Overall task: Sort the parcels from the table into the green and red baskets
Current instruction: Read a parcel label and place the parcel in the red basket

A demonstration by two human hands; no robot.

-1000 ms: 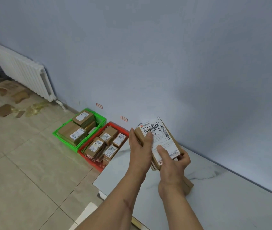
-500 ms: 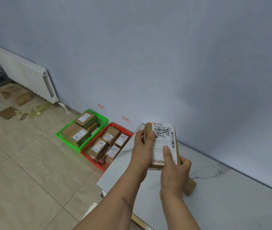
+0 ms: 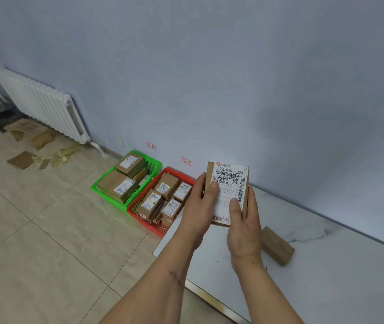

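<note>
Cardboard scraps (image 3: 22, 159) lie on the floor at far left, below a white radiator (image 3: 39, 105) on the wall. Next we see the green basket (image 3: 127, 179) on the floor against the wall, holding a few brown parcels, and touching its right side the red basket (image 3: 163, 199), which holds more, labels up. A small red tag (image 3: 151, 145) sits on the wall above each basket. The red basket stands just beside the table's (image 3: 326, 265) left edge. Over that edge, near the far left corner, we hold a parcel (image 3: 229, 192) upright in both hands, label facing us. Our left hand (image 3: 198, 206) grasps its left side, thumb on the label; our right hand (image 3: 244, 225) grasps the right side and lower end, thumb likewise on the label. A second parcel (image 3: 277, 245) lies on the table just right of our right hand, with no label in view.
</note>
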